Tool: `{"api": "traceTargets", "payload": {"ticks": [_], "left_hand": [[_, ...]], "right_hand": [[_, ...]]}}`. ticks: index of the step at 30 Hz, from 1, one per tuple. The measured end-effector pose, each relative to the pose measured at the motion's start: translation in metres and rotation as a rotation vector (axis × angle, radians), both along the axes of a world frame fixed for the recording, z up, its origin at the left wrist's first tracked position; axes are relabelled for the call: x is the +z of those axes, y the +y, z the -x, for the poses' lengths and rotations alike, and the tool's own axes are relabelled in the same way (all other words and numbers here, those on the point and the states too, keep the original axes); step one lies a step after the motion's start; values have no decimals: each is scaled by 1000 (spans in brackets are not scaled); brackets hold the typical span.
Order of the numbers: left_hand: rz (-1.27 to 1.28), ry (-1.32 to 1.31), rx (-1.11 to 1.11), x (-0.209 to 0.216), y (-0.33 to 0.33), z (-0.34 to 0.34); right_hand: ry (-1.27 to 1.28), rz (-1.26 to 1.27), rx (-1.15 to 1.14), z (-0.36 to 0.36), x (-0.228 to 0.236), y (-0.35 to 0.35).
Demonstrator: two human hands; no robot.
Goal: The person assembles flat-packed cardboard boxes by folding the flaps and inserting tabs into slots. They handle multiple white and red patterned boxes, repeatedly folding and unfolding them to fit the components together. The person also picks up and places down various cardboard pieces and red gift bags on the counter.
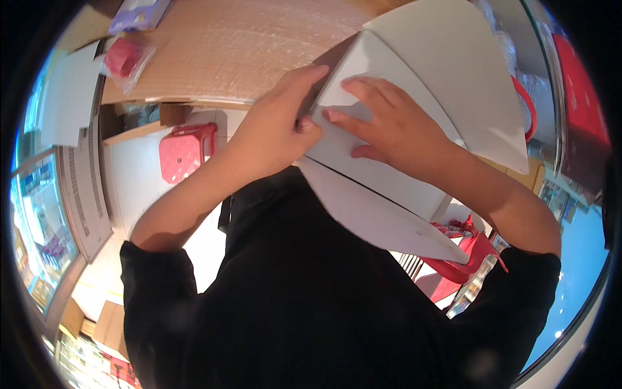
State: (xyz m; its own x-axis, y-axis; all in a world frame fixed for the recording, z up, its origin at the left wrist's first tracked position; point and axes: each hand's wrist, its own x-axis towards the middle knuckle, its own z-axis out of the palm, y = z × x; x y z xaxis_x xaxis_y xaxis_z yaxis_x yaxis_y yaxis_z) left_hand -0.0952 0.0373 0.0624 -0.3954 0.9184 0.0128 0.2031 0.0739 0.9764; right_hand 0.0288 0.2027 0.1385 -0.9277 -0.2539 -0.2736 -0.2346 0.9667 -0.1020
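A white cardboard box (389, 172) with large flaps lies in front of me, over the near edge of the table. One broad flap (447, 58) spreads out at the upper right, and another flap (382, 214) hangs toward my body. At the box's left side, my left hand (282, 120) grips the edge by a dark-shaded side panel, its index finger stretched along it. My right hand (395, 123) lies over the white panel, fingers apart and fingertips near a fold, holding nothing. The left hand's remaining fingers are mostly hidden.
A brown table (220, 48) spans the far side. On its left are a pink item in a clear bag (126, 61) and a purple package (139, 14). A red stool (184, 153) stands below it; red seating (470, 256) is at lower right. Glass cases line the left.
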Motion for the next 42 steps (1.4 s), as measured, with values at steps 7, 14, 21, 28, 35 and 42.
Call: {"api": "traceTargets", "payload": {"ticks": [7,14,21,28,35,42], "left_hand": [[151,332,-180,19,2,3],[145,402,-185,24,20,3],[330,548,-26,35,16,31],[251,1013,-166,38,10,55],[414,1277,-514,72,71,48],[475,1312,-567,66,76,52]], "right_hand": [[-159,107,-510,-95,28,52],[-81,117,-845,-207,-4,52],[119,141,-724,-172,-19,98],[5,9,-560,-119,-17,128],[-127,-110,-460,-115,-8,125],[-168,-141,-424,-109,7,127]]}}
